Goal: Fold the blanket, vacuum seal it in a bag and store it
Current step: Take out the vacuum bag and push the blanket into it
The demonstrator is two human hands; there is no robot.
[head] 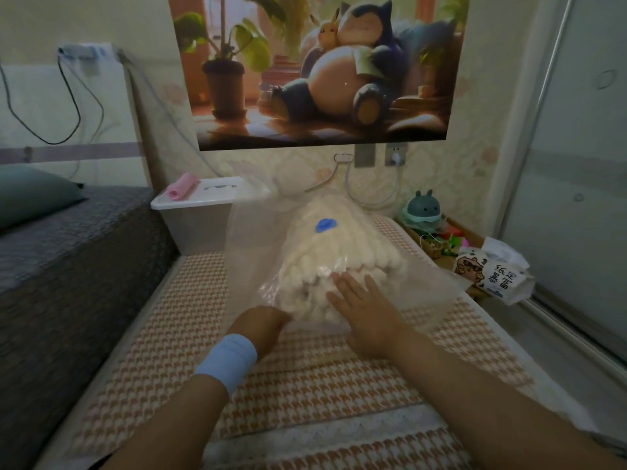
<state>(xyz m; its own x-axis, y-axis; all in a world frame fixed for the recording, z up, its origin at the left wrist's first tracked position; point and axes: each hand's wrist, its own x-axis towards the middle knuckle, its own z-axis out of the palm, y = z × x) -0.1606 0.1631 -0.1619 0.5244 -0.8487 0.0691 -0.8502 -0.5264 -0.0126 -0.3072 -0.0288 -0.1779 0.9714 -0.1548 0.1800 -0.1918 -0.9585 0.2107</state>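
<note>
Dimly, blanket (pixel 325 266) inside hazy bag (pixel 247 252).

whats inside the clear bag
A folded cream blanket is in the bag. The right hand covers part of its near end; its underside is hidden.

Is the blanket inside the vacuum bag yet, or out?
Inside. The cream blanket shows through the clear bag, beneath its blue valve; whether the mouth is sealed, cannot tell.

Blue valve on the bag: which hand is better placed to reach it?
Likely right: the right hand lies flat on the bag below the blue valve; the left hand seems to grip its edge.
</note>
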